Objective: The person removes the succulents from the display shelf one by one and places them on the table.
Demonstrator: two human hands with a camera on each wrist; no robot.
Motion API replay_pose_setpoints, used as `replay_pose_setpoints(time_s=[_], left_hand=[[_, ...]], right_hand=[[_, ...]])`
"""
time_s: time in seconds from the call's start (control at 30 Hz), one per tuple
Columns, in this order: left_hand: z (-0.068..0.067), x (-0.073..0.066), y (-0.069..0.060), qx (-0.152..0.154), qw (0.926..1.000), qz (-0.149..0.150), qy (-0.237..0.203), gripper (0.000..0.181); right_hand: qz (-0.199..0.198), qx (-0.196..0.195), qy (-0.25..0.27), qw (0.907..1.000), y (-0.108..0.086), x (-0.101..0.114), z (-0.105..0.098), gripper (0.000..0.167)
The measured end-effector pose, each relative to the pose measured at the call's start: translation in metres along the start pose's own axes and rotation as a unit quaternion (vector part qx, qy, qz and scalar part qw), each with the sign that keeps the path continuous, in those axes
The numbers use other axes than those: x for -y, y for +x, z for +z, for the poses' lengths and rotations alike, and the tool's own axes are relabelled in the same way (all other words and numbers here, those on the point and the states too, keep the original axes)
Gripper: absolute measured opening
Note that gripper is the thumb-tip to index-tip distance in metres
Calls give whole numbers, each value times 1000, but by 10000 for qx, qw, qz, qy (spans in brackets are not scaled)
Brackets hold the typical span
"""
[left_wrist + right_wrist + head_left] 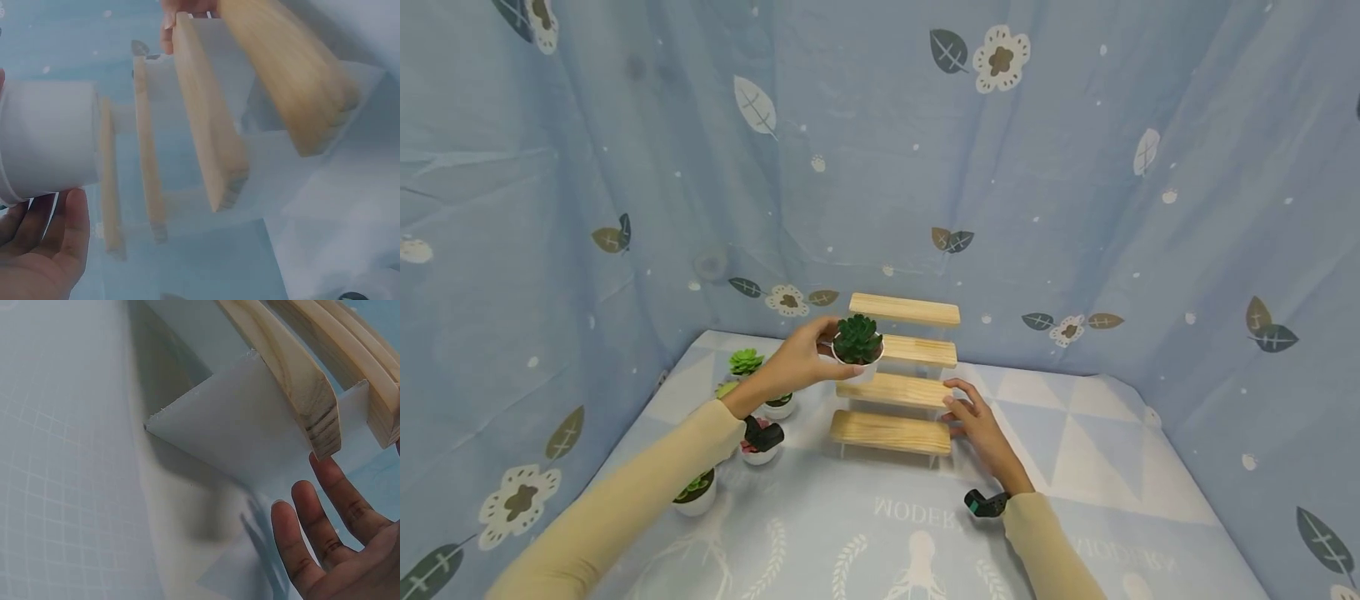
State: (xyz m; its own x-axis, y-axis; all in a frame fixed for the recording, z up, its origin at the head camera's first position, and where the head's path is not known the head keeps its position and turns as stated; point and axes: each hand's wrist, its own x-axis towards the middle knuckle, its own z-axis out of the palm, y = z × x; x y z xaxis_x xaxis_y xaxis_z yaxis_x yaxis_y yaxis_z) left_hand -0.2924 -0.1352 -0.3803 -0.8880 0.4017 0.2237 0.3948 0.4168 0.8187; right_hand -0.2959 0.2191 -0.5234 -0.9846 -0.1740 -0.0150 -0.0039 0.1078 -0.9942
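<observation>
My left hand (805,360) holds a dark green succulent (858,340) in a white pot (50,137), raised in front of the upper left part of a tiered wooden shelf stand (891,431). The fingers and thumb go round the pot's side. On the stand's right side, my right hand (976,421) is at the ends of the lower boards. In the right wrist view its fingers (337,481) are spread, one fingertip at a board's end (322,425). A white side panel (231,419) supports the boards.
Left of the stand, several potted plants stand on the patterned cloth, among them a bright green succulent (746,362), a pink one in a white pot (760,456) and another white pot (698,497) nearer the front. A blue patterned curtain (880,167) hangs behind.
</observation>
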Motion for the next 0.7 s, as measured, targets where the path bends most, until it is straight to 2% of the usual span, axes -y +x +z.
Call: replay_pose_setpoints(time_s=[0.23,0.47,0.7], left_hand=[[-5,6,-17,54,9997,-146,171,88],[-11,13,-38,-9,9987,-473,165,101],[-19,18,-55,-56,9989,-405,248,99]], right_hand=[[-69,-78,17,9999,-1,-2,0,51],[-50,-30,-7,10000,-3,-2,1,53],[-94,-101,-80,9999,0,-4,-1,50]])
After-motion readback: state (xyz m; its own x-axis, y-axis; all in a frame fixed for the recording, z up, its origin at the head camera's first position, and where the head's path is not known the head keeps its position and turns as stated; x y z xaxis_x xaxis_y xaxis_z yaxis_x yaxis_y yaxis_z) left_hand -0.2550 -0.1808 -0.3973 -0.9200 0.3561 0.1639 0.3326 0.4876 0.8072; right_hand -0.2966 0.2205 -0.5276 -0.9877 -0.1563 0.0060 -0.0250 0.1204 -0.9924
